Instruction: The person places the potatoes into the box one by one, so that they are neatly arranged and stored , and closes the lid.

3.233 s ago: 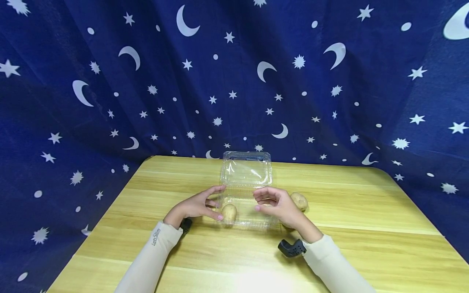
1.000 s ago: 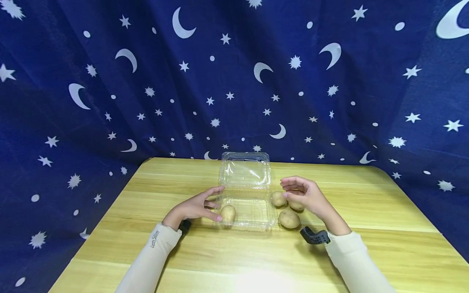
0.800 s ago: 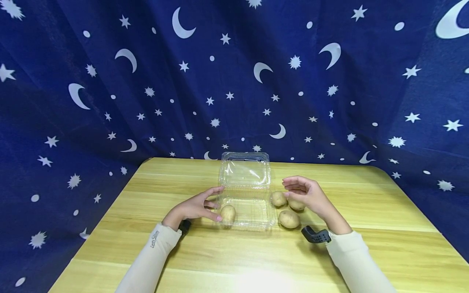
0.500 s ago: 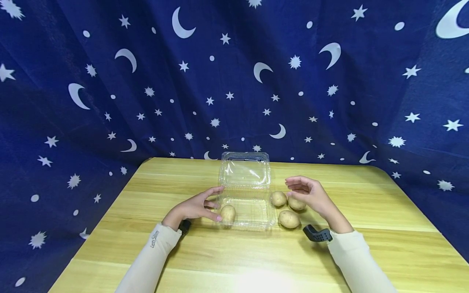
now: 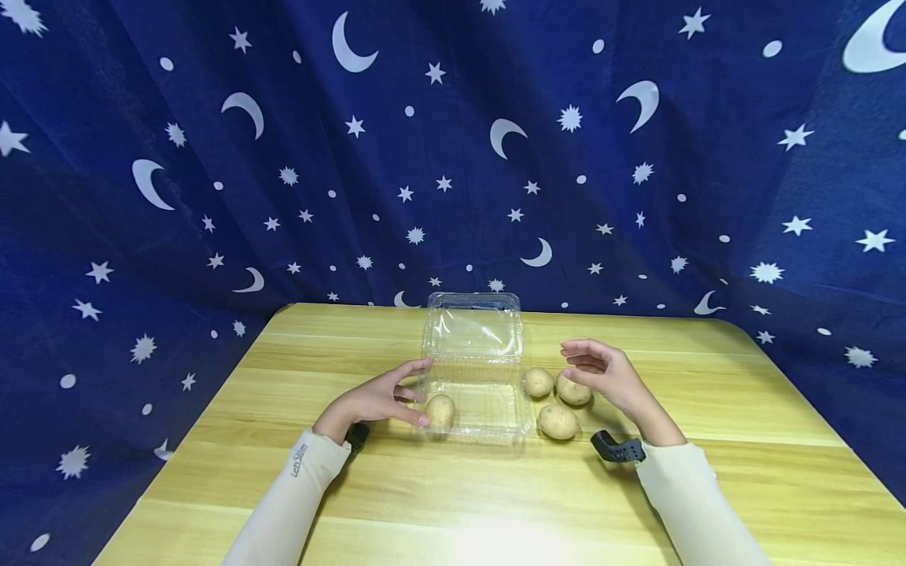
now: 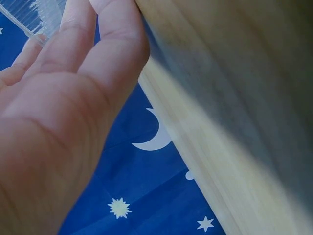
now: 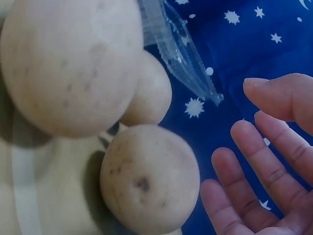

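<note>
A clear plastic clamshell container [image 5: 488, 405] stands with its lid [image 5: 473, 326] raised at the back. One potato [image 5: 441, 412] lies at the left end of its base. My left hand [image 5: 375, 397] rests at the container's left side, fingers spread and thumb near that potato; in the left wrist view the fingers reach toward the clear plastic. To the right of the container sit three potatoes: one by its wall [image 5: 538, 383], one nearer the front [image 5: 558, 422], and one farther right [image 5: 572, 389]. My right hand [image 5: 614, 385] hovers just beside the rightmost potato, fingers loosely bent and holding nothing.
Everything sits on a light wooden table [image 5: 396, 503]. A dark blue curtain [image 5: 453, 157] with moons and stars hangs behind and at the sides. A black wrist camera [image 5: 617, 448] sits below my right hand.
My right hand has moved from over the container to the right, past the potatoes, and keeps drifting right. Three potatoes now show beside the container. My left hand stays in place.
</note>
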`<action>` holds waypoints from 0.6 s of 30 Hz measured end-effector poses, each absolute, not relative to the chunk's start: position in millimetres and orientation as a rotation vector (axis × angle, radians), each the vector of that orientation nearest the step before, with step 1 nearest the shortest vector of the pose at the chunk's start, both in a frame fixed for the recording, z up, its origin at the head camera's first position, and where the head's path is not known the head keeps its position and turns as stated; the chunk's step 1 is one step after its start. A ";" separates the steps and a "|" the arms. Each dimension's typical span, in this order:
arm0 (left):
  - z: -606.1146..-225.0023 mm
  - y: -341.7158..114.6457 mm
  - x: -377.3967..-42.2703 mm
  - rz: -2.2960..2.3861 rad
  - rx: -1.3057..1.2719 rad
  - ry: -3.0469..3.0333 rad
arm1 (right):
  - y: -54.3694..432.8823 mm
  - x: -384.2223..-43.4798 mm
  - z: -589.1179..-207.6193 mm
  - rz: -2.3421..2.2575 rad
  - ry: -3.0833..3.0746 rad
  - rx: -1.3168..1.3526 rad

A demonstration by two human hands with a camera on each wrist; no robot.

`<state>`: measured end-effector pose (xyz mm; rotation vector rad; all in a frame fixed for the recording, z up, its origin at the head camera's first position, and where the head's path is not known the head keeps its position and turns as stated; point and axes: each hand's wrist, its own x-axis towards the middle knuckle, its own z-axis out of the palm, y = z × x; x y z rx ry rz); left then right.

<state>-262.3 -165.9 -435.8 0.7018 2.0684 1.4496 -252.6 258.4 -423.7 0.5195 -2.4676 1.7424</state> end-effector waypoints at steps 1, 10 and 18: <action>-435.8 -166.0 -262.4 1.449 0.701 2.067 | 259.2 -252.8 -424.1 1.738 -2.481 0.507; -436.7 -166.3 -264.0 1.459 0.696 2.057 | 265.9 -254.2 -430.2 1.720 -2.577 0.436; -436.9 -166.6 -263.7 1.463 0.696 2.051 | 271.4 -254.8 -436.5 1.761 -2.612 0.433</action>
